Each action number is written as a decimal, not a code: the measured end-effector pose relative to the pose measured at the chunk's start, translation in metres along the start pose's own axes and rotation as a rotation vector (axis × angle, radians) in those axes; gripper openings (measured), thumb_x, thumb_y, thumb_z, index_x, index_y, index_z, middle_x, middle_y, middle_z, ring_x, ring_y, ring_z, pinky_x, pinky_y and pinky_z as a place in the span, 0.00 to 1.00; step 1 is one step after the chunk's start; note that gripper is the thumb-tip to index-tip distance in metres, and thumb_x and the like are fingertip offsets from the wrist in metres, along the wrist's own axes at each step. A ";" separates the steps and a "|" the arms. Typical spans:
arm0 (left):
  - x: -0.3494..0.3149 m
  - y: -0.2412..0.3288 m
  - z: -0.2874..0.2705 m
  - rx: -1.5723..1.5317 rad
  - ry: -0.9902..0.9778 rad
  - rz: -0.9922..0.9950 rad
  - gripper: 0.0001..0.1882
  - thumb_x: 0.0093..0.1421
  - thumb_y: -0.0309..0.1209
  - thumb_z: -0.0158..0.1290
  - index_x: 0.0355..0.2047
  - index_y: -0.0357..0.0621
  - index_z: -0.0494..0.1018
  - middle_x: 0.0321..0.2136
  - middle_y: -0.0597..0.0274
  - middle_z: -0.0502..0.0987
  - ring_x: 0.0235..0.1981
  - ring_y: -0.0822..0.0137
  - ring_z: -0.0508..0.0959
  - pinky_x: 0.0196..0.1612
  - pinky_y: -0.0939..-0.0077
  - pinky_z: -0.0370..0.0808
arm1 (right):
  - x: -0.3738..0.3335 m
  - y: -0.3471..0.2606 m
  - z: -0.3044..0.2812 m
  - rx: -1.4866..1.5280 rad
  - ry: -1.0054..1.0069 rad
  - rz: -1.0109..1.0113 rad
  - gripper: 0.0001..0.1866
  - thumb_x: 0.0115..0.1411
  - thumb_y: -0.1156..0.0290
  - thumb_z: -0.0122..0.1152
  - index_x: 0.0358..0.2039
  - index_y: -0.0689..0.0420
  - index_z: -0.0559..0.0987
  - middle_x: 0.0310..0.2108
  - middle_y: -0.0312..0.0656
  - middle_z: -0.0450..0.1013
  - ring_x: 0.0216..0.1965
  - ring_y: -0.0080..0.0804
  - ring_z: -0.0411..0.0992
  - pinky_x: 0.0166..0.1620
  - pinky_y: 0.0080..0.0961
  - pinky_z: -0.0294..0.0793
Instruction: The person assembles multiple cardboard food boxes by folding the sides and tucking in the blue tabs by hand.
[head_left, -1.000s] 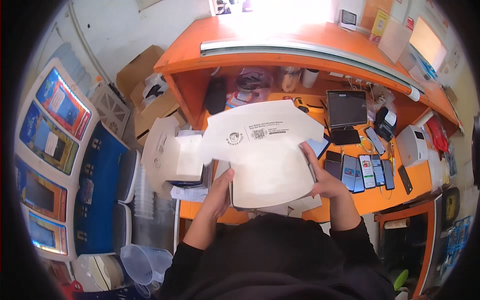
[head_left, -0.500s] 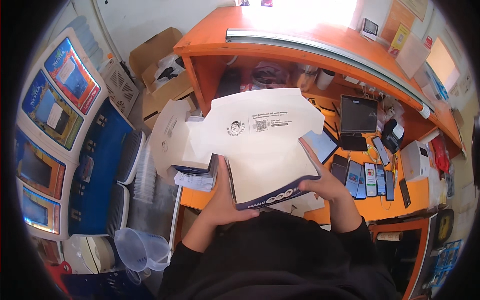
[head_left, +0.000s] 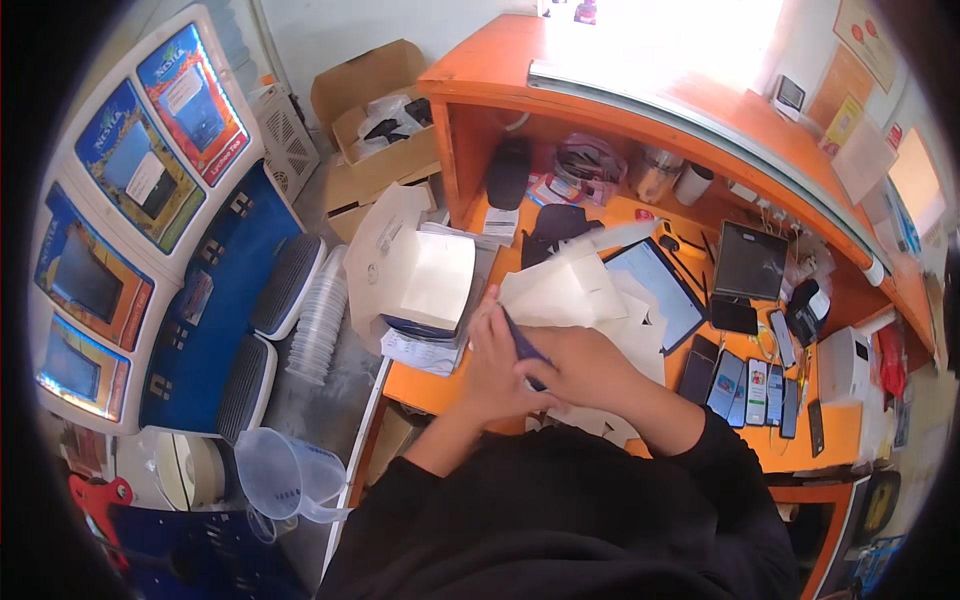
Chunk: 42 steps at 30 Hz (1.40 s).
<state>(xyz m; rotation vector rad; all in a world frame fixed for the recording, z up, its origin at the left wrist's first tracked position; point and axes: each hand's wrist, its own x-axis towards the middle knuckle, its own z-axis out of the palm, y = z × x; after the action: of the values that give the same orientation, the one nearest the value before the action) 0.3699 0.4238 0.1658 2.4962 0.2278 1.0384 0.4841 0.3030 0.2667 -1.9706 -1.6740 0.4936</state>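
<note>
A card box (head_left: 560, 285) is held over the orange desk (head_left: 730, 450), its dark-blue edge (head_left: 519, 341) pinched btwn L hand (head_left: 493, 370) & R hand (head_left: 590, 370); edge's long axis slants upper L to lower R, flaps pointed fwd. Inside seen as thin, smooth, matte off-white card w/ creases. Similar box (head_left: 440, 275) is set open at L.

On desk (head_left: 790, 457): box (head_left: 436, 278) at left; phones (head_left: 757, 388) at right, before screen (head_left: 750, 260); carton (head_left: 523, 346) between left hand (head_left: 493, 370) and right hand (head_left: 582, 368).
</note>
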 end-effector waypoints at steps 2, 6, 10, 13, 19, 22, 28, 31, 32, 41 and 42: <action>0.003 -0.024 -0.023 0.022 0.045 0.068 0.68 0.34 0.53 0.70 0.64 0.32 0.42 0.62 0.33 0.51 0.58 0.36 0.58 0.61 0.45 0.54 | 0.012 0.007 -0.007 0.011 0.036 0.121 0.18 0.58 0.61 0.59 0.45 0.58 0.76 0.30 0.50 0.77 0.31 0.45 0.76 0.37 0.35 0.74; -0.033 -0.074 -0.048 0.340 0.010 -0.145 0.26 0.47 0.45 0.64 0.45 0.50 0.75 0.56 0.54 0.68 0.52 0.47 0.66 0.61 0.47 0.55 | 0.043 -0.004 -0.025 0.103 0.086 0.074 0.12 0.57 0.65 0.55 0.39 0.55 0.79 0.26 0.50 0.76 0.30 0.52 0.75 0.37 0.44 0.73; -0.065 -0.106 -0.037 0.539 -0.085 -0.003 0.17 0.48 0.35 0.62 0.40 0.53 0.76 0.45 0.62 0.74 0.50 0.52 0.69 0.58 0.47 0.59 | 0.087 -0.028 -0.007 0.073 0.013 -0.149 0.15 0.56 0.64 0.58 0.41 0.57 0.79 0.26 0.50 0.77 0.28 0.46 0.77 0.36 0.37 0.75; -0.066 -0.106 -0.036 0.583 -0.010 0.062 0.16 0.44 0.30 0.62 0.36 0.53 0.76 0.40 0.62 0.76 0.48 0.52 0.72 0.51 0.46 0.65 | 0.118 -0.046 0.024 0.072 -0.058 -0.321 0.15 0.52 0.63 0.59 0.39 0.57 0.79 0.29 0.52 0.77 0.32 0.50 0.76 0.39 0.42 0.75; -0.061 -0.109 -0.035 0.402 0.094 0.080 0.14 0.42 0.29 0.65 0.32 0.51 0.77 0.36 0.63 0.77 0.44 0.53 0.74 0.44 0.53 0.68 | 0.164 -0.036 0.084 -0.124 -0.031 -0.252 0.12 0.48 0.64 0.61 0.29 0.59 0.81 0.27 0.52 0.77 0.33 0.52 0.77 0.40 0.44 0.76; -0.062 -0.095 -0.044 0.424 -0.011 -0.092 0.16 0.44 0.32 0.65 0.35 0.51 0.77 0.33 0.65 0.76 0.40 0.55 0.73 0.43 0.60 0.68 | 0.170 -0.021 0.093 -0.208 -0.063 -0.106 0.12 0.46 0.64 0.62 0.26 0.61 0.81 0.28 0.54 0.77 0.34 0.52 0.77 0.40 0.44 0.76; -0.069 -0.104 -0.045 0.382 0.134 0.044 0.15 0.43 0.31 0.66 0.32 0.50 0.76 0.33 0.65 0.76 0.37 0.55 0.73 0.45 0.60 0.67 | 0.155 -0.052 0.062 -0.018 -0.144 -0.338 0.13 0.51 0.66 0.56 0.37 0.56 0.79 0.30 0.53 0.77 0.36 0.52 0.76 0.41 0.43 0.74; -0.077 -0.104 -0.042 0.276 0.088 -0.083 0.14 0.43 0.29 0.66 0.31 0.50 0.76 0.34 0.64 0.77 0.36 0.55 0.73 0.45 0.60 0.67 | 0.151 -0.066 0.067 0.149 -0.212 -0.323 0.13 0.50 0.66 0.57 0.36 0.57 0.79 0.30 0.54 0.77 0.35 0.53 0.76 0.40 0.43 0.73; -0.078 -0.104 -0.042 0.274 0.083 -0.079 0.14 0.43 0.29 0.66 0.31 0.50 0.76 0.34 0.64 0.77 0.36 0.55 0.73 0.45 0.60 0.67 | 0.155 -0.061 0.079 0.070 -0.160 -0.310 0.14 0.49 0.67 0.58 0.36 0.56 0.80 0.30 0.53 0.77 0.35 0.52 0.76 0.41 0.44 0.74; -0.066 -0.088 -0.053 0.279 0.058 -0.061 0.16 0.40 0.29 0.68 0.30 0.50 0.75 0.30 0.67 0.75 0.35 0.57 0.72 0.39 0.63 0.64 | 0.171 -0.026 0.101 -0.147 -0.098 -0.089 0.08 0.40 0.70 0.62 0.22 0.60 0.82 0.26 0.53 0.78 0.31 0.49 0.79 0.34 0.40 0.78; -0.064 -0.087 -0.051 0.266 0.085 -0.055 0.15 0.41 0.31 0.68 0.29 0.50 0.75 0.31 0.66 0.75 0.35 0.57 0.72 0.39 0.62 0.64 | 0.172 -0.025 0.101 -0.151 -0.093 -0.085 0.08 0.40 0.70 0.62 0.22 0.60 0.82 0.26 0.53 0.78 0.31 0.49 0.79 0.34 0.40 0.78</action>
<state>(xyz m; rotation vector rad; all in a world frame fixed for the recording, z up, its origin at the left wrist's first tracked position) 0.2893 0.4989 0.1183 2.6631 0.4861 1.1595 0.4367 0.4894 0.2073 -1.9981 -1.8942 0.4449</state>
